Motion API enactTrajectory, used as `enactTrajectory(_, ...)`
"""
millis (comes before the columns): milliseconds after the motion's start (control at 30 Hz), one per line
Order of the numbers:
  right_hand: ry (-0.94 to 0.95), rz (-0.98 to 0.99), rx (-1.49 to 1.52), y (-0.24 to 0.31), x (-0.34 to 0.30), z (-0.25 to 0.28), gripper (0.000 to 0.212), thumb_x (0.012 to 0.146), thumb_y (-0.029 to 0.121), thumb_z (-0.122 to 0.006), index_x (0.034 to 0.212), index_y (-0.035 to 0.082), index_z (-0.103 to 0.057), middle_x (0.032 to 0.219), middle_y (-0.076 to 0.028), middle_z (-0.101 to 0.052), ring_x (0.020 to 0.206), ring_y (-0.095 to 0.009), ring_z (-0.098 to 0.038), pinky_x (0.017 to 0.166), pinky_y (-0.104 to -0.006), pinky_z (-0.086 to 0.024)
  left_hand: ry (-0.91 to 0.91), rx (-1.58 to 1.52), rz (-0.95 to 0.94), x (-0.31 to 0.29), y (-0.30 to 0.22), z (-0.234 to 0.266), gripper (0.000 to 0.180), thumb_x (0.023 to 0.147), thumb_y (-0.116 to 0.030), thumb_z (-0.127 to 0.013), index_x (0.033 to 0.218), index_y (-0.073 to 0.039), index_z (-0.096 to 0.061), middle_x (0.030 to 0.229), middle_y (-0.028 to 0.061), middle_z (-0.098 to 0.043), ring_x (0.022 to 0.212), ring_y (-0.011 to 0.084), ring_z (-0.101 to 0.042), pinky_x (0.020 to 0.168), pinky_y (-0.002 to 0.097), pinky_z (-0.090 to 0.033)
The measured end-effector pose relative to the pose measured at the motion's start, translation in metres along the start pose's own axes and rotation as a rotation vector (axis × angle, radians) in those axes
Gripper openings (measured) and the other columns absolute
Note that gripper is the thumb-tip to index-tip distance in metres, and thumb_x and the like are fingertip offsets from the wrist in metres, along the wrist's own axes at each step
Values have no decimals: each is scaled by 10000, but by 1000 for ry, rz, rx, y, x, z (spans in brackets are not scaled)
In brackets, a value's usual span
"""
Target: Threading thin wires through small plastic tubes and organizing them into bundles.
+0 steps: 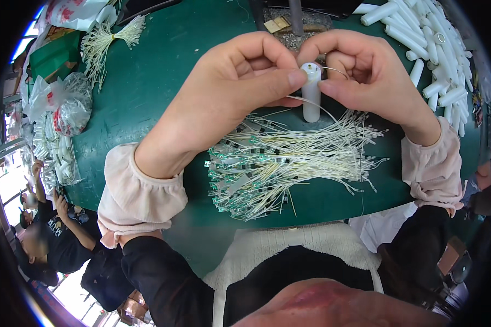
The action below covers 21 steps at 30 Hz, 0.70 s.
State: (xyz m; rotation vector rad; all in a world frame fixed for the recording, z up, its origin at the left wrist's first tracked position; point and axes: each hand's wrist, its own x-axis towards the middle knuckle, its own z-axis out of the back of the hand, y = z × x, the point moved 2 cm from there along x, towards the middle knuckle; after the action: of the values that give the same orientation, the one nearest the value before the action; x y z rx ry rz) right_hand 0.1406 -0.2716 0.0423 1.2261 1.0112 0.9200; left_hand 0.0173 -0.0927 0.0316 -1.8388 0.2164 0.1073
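A slim white tube stands out from between my hands, its round end with small dark marks turned up toward me. My left hand is closed at that end, thumb pressed against the tube's side. My right hand is closed on the other side, pinching a thin wire that loops near the tube's top. Another pale wire curves past the tube just below my left thumb. Under my hands lies a bundle of white wires with small green circuit boards at its left end.
Many white tubes are heaped at the far right of the green table. A tied wire bundle and clear plastic bags lie to the left. A metal post rises beyond my hands. Another person is at the left edge.
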Motion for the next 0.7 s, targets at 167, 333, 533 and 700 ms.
enactTrajectory(167, -60, 34, 3, -5, -2, -3, 281, 932, 15, -663, 1210, 11, -617, 693, 106, -467, 598, 37, -379, 545, -160, -246, -9, -31, -4, 1, 3, 2, 93, 1039, -139, -621, 1040, -50, -594, 1106, 47, -674, 1019, 138, -686, 940, 335, -612)
enactTrajectory(333, -254, -64, -19, -4, -6, 1, 153, 1008, 100, -624, 1155, 58, -616, 713, 104, -484, 624, 16, -406, 548, -180, -278, -62, -35, -32, 8, 7, 5, 105, 1059, -164, -588, 1036, -61, -596, 1183, 85, -694, 1061, 169, -702, 937, 334, -616)
enactTrajectory(533, -297, 100, -49, 3, -3, -5, 118, 987, 33, -672, 1024, 4, -565, 844, 22, -602, 670, 22, -488, 548, -146, -361, -75, -28, -53, 6, 5, 7, 84, 1057, -154, -585, 1069, -72, -599, 1150, 63, -691, 1095, 164, -692, 935, 345, -620)
enactTrajectory(700, -274, 98, -172, 5, -2, -6, 123, 990, 34, -669, 1056, 3, -569, 849, 21, -609, 680, 22, -497, 554, -142, -366, -72, -30, -71, 5, 3, 6, 81, 1056, -146, -582, 1079, -71, -602, 1155, 47, -685, 1103, 147, -682, 934, 346, -621)
